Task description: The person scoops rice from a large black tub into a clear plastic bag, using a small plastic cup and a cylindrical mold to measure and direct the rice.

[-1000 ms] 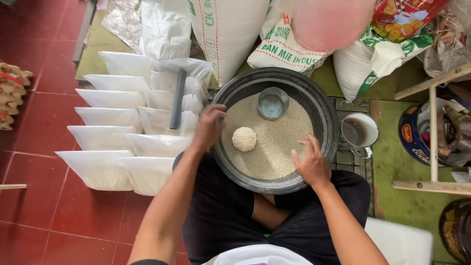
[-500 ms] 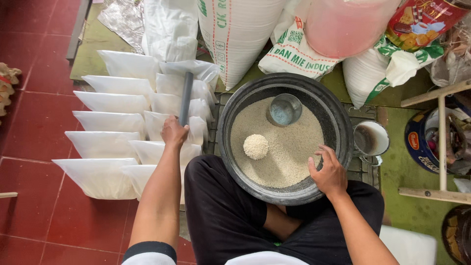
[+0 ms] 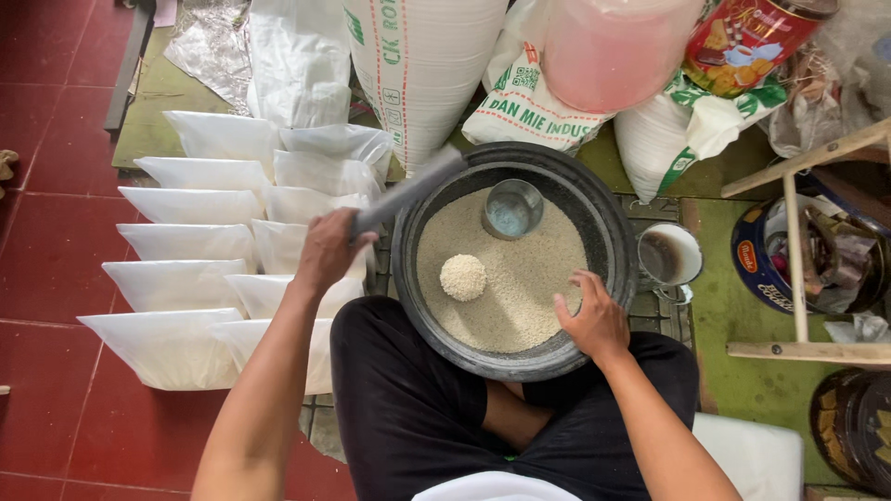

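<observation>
Rice fills the wide dark basin [image 3: 594,209] that sits on the floor between the person's crossed legs, its near rim pressed against the black trousers. On the grain rest a small metal cup [image 3: 513,208], toward the far side, and a rounded lump of rice [image 3: 462,277] nearer the middle, the two well apart. The left hand [image 3: 327,249] is closed around the end of a flat grey stick [image 3: 408,192], which slants up and right until its far end reaches over the basin's far-left rim. The right hand [image 3: 594,317] lies on the basin's near-right rim with fingers spread and loosely curled inside, holding nothing. Just left of the basin, two rows of filled white plastic bags [image 3: 186,278] lie on the red tiled floor [image 3: 46,278], their edges overlapping and the nearest ones touching the left forearm; bare tile stays open beyond them to the left. Behind the basin, big white sacks [image 3: 422,65] and a pink bucket [image 3: 613,51] crowd its far rim. An enamel mug [image 3: 670,255] stands just beside the right rim, and a wooden frame [image 3: 794,269] closes that side.
</observation>
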